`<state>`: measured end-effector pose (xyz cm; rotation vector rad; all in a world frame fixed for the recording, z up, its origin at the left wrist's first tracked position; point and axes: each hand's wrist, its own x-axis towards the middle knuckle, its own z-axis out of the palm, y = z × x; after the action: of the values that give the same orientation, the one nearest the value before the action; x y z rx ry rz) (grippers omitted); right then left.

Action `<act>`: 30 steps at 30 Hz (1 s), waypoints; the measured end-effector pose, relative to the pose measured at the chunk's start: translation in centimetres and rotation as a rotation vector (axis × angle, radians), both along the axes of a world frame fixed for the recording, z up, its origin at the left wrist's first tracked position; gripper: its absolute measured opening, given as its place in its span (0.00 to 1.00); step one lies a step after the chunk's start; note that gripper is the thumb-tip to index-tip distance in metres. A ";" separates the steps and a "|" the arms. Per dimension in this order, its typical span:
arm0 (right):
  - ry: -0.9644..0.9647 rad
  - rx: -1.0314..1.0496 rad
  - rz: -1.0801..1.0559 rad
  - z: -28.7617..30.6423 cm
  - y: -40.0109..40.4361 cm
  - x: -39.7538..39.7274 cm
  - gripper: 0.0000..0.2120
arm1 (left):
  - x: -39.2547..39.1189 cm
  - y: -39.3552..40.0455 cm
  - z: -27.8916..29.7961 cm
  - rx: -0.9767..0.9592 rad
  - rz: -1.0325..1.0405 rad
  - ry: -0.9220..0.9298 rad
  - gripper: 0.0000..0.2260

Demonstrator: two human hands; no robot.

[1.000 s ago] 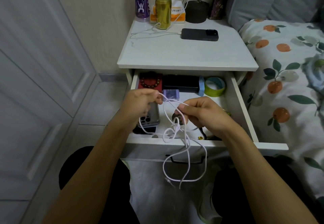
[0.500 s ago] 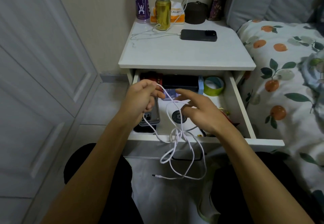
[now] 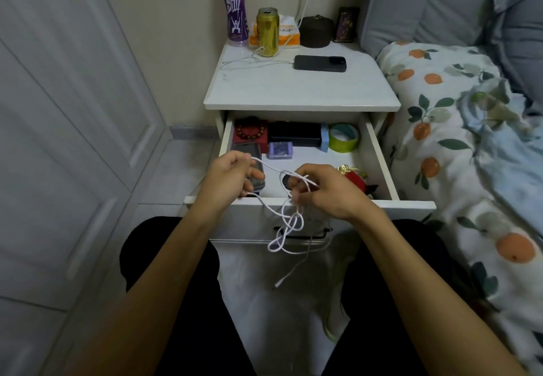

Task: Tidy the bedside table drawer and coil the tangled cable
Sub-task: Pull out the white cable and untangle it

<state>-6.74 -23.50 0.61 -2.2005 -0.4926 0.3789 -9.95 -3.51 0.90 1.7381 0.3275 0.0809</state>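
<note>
Cable [image 3: 289, 222] strung between both hands' fingers [image 3: 296, 183].

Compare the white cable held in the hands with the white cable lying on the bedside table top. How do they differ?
The held cable hangs knotted below the left hand and right hand; the tabletop cable lies flat. The held cable's end dangles free; the tabletop cable reaches the black phone. Both are thin and white.

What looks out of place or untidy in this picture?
The thin white cable is knotted where it hangs below the left hand and right hand, both gripping it, in front of the open white drawer. Its loose end dangles toward the floor.
</note>
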 end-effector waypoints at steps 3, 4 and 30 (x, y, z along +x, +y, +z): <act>-0.003 0.146 -0.062 0.5 -0.1 -1.3 0.09 | -1.0 -0.7 1.6 -0.068 0.001 -0.033 0.09; -0.003 0.196 -0.075 0.8 -0.3 -2.0 0.09 | -1.5 -0.9 2.1 -0.091 0.001 -0.048 0.09; 0.142 0.128 -0.017 1.6 -2.4 -11.1 0.10 | -10.8 -0.8 2.4 -0.207 -0.112 -0.009 0.10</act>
<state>-17.88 -25.85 2.25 -2.0371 -0.4093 0.4775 -20.72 -4.26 3.34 1.5469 0.2228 -0.0262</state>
